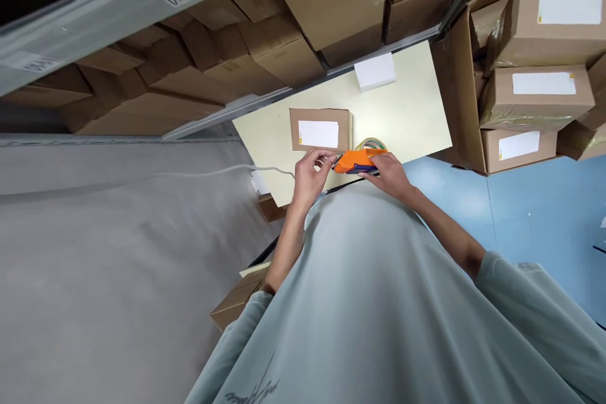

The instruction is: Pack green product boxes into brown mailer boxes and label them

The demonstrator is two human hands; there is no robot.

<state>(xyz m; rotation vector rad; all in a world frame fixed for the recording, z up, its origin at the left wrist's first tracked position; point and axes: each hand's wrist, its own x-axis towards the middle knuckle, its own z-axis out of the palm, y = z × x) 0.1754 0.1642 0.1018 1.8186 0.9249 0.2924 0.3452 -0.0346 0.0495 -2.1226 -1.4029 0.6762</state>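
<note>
An orange tape dispenser (358, 161) with a roll of tape lies at the near edge of a pale yellow table (416, 115). My right hand (389, 175) is closed round its right end. My left hand (312, 175) pinches at the dispenser's left end, fingers curled; what they hold is too small to tell. Just behind the dispenser sits a small cardboard box (322, 129) with a white label on top.
A white pad (375, 72) lies at the table's far side. Stacked cardboard boxes (303, 25) fill shelves behind. A big open carton (461, 107) with labelled boxes (540, 95) stands right on blue floor. A white cable (227, 170) runs left.
</note>
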